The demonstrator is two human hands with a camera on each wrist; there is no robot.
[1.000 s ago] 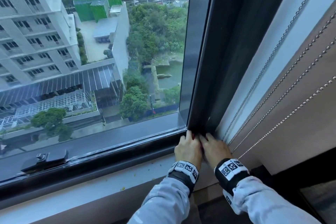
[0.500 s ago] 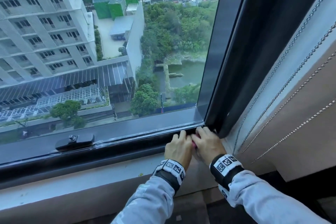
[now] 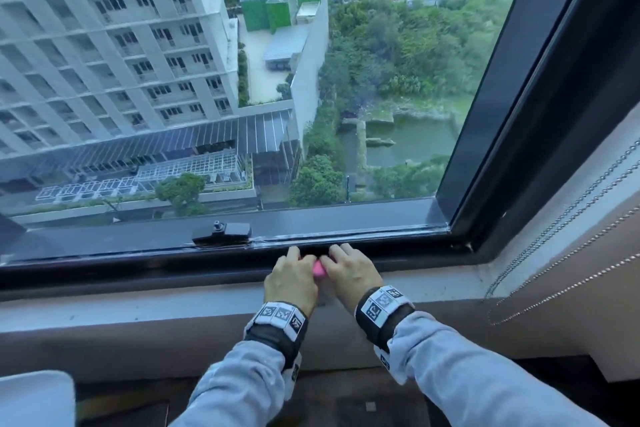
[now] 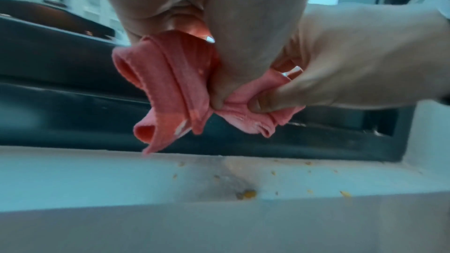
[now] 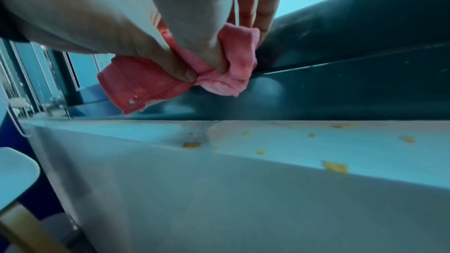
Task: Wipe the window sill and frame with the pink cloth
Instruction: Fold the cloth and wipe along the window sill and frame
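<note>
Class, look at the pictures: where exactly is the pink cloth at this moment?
In the head view the pink cloth sits bunched between the left hand and right hand, both pinching it against the dark lower window frame, just right of the black latch.

Soft, even daylight comes in through the glass (image 3: 242,80) ahead of my hands, bright outside and dimmer on the wall below my wrists. The dark frame (image 3: 138,270) under my fingertips catches a thin streak of glare. From my head the straight edges bow toward the corners. Both wrist views carry a cool blue cast; my left hand (image 4: 219,16) and right hand (image 5: 170,7) fill them, close and soft, and the pink cloth (image 4: 170,84) smears with motion blur.
</note>
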